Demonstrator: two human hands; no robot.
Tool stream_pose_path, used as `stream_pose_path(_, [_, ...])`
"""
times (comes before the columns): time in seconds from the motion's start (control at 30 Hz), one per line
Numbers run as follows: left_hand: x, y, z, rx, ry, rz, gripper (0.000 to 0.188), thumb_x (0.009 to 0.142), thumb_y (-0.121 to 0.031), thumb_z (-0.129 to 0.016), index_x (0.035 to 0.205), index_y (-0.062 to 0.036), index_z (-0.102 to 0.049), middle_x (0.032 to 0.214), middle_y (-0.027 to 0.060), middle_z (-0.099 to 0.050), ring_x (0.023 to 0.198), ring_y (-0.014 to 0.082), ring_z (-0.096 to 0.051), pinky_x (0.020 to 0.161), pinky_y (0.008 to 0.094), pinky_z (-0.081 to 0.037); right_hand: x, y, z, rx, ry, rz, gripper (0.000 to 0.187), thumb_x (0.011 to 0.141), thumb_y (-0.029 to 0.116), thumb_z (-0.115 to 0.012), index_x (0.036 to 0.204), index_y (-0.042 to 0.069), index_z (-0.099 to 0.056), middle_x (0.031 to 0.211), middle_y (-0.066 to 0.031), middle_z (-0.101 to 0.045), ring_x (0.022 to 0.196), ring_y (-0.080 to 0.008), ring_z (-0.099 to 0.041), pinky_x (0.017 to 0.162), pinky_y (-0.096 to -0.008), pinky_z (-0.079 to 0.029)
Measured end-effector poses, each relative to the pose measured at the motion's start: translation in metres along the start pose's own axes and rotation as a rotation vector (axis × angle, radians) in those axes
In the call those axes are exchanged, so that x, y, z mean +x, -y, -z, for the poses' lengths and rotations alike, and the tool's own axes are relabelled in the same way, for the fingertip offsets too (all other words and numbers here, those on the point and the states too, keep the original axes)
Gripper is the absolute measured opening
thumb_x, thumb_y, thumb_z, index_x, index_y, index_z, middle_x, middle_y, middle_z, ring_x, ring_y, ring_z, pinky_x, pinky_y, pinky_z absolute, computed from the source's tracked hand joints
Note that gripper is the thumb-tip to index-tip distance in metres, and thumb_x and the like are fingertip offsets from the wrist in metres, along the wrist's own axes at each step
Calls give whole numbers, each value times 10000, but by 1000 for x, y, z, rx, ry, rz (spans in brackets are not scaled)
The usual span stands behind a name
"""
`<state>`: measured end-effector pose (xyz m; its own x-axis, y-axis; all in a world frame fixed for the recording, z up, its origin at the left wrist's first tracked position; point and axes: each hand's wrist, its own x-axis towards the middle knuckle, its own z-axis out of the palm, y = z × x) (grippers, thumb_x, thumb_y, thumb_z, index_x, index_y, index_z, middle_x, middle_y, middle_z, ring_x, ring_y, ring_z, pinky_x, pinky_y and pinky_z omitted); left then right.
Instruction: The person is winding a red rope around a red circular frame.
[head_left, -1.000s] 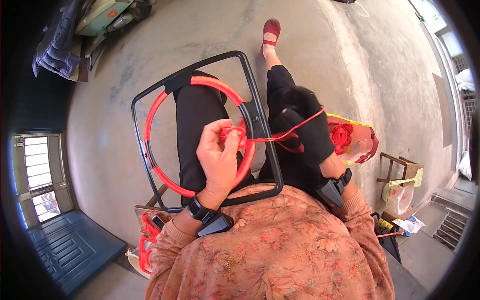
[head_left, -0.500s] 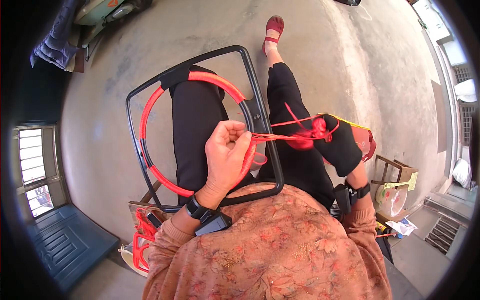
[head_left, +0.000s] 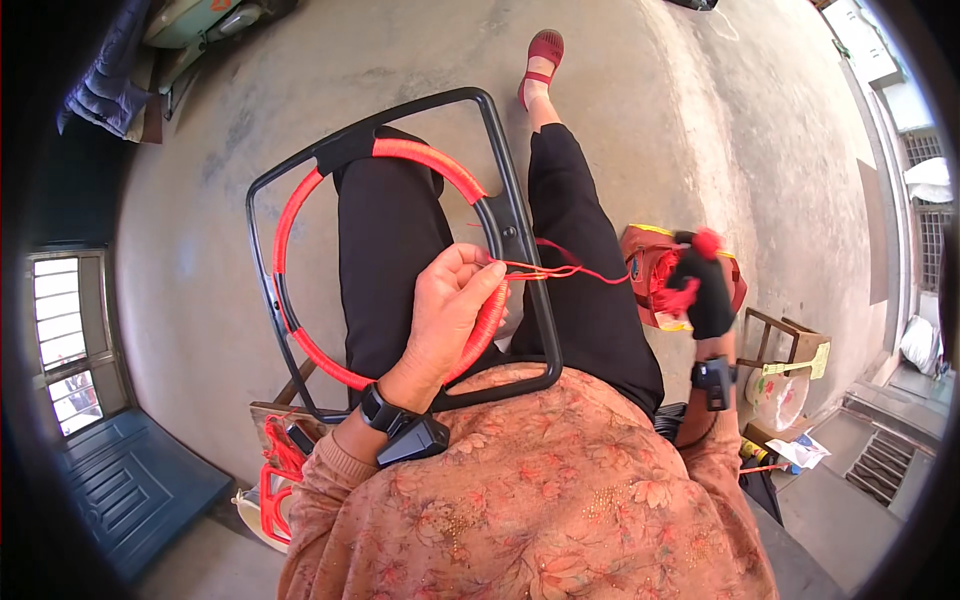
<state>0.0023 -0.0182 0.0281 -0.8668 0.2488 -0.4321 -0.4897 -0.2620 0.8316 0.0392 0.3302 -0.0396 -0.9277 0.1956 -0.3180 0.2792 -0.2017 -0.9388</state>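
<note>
A black metal frame with a round ring inside lies across my thighs. Sections of the ring are wound with red cord; others are bare black. My left hand is closed at the ring's right side, thumb and fingers pinching the red cord against the wound part. From there the cord runs loosely to the right. Out to the right, my right hand, in a black glove and blurred by motion, is closed around a bundle of red cord that shows at both sides of it.
A red bag with yellow trim stands on the floor under my right hand. Beside it are a wooden stool and a pale basin. Red plastic things lie at lower left, near a blue panel.
My right hand has swung to the right with the cord bundle, uncovering the bag. The cord between my hands now hangs looser and curved. My left hand keeps its pinch on the ring.
</note>
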Motion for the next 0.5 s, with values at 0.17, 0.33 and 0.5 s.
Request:
stream_pose_path(0.17, [0,-4,2,-61,49,71,140,931,-150,-610,945,-34,-534,748,75,-637,582,104,-612,505,220,-501,3,18,-88,-439,353,-58,396,883,255,-637,1196,16,-595,805,-17,-627,703,-123,-585,653,-281,-478])
stream_pose_path(0.33, [0,-5,7,-153,53,79,104,937,-143,-586,888,-74,-526,751,96,-645,574,141,-627,510,242,-524,7,25,-95,-859,584,-57,346,869,278,-667,1031,-27,-639,819,-59,-659,747,-168,-604,723,-329,-487])
stream_pose_path(0.5, [-3,-11,11,-176,52,67,93,936,-135,-578,883,-82,-523,753,101,-647,579,154,-627,508,244,-521,9,26,-72,-637,504,-228,289,856,284,-676,918,2,-661,762,-45,-644,740,-134,-613,704,-295,-489])
